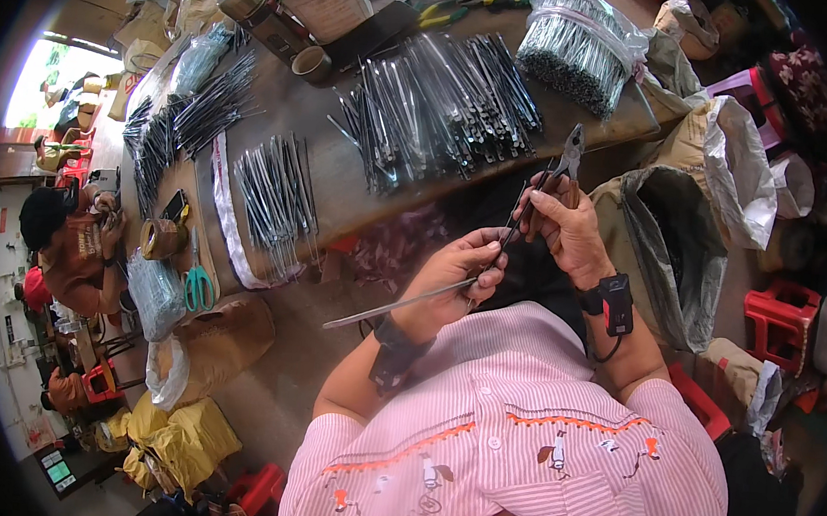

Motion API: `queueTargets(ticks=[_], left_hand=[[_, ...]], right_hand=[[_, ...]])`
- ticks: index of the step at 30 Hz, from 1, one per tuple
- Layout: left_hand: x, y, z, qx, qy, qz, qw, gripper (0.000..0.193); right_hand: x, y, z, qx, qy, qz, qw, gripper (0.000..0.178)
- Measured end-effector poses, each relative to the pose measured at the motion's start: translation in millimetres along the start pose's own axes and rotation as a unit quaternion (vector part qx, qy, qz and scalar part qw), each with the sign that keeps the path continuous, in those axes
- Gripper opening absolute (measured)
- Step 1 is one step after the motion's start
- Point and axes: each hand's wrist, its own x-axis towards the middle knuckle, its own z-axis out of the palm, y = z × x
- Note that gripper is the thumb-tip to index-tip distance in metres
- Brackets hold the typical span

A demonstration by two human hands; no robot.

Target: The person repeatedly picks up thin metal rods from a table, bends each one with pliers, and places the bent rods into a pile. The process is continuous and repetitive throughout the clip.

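Note:
My left hand (465, 273) is closed around a long, thin metal strip (386, 311), whose grey end sticks out to the lower left. A darker thin piece (513, 212) runs up from those fingers toward my right hand (569, 231). That right hand is closed on a pair of pliers (571, 154), jaws pointing up and away, brown handles in the palm and fingers. Whether its fingertips also pinch the dark piece is hard to make out. Beyond both hands, a wide row of similar thin metal strips (444, 102) lies on the table (340, 205).
A smaller bundle of strips (279, 191) lies to the left, near teal-handled scissors (200, 286). A plastic-wrapped bundle of wires (576, 54) stands at the back right. Open sacks (673, 247) and a red stool (781, 317) are at right. Another person (79, 244) sits far left.

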Motion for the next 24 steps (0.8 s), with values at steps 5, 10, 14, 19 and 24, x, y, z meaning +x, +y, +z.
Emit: queueTargets(ticks=[5,10,14,19,24], left_hand=[[0,0,-4,-0.014,-0.023,-0.01,1.0,0.031],[2,-1,-9,-0.044,-0.052,-0.031,0.997,0.034],[5,-1,-15,-0.085,-0.074,-0.055,0.992,0.031],[9,-1,-20,-0.125,-0.088,-0.081,0.985,0.028],[11,-5,-19,-0.063,-0.009,-0.042,0.997,0.027]], right_hand=[[3,4,2,0.009,0.031,0.007,0.999,0.024],[3,4,1,0.021,0.053,0.047,0.997,0.026],[6,5,-2,0.036,0.05,0.077,0.995,0.027],[6,9,-7,0.047,0.042,0.103,0.993,0.027],[8,13,-9,0.05,0.06,0.105,0.991,0.025]])
